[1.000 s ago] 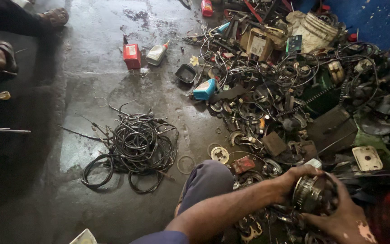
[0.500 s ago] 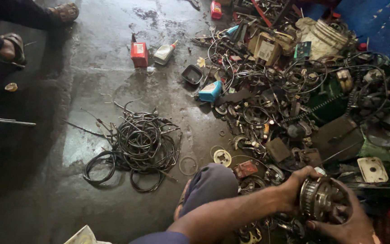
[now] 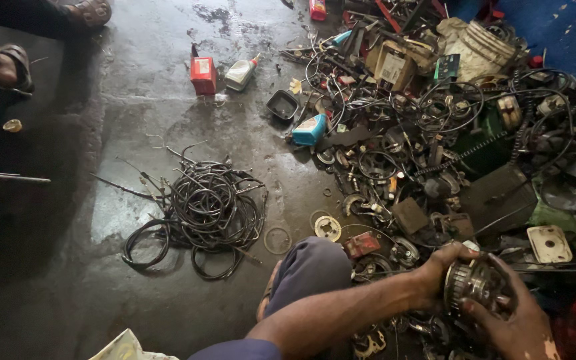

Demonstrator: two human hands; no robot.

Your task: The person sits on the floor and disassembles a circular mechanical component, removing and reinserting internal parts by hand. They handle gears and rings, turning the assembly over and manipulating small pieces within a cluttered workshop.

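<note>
Both hands are gripping a round toothed metal hub [image 3: 476, 285]: left hand [image 3: 443, 270] at nine o'clock, right hand [image 3: 516, 319] at five; it is lifted clear of the scrap pile [image 3: 435, 133], nothing yet detached.

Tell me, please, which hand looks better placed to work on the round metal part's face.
Probably the right hand: its fingers lie across the open face of the round metal part, while the left hand wraps its side and seems to steady it. Both hands grip it above the scrap pile.
</note>
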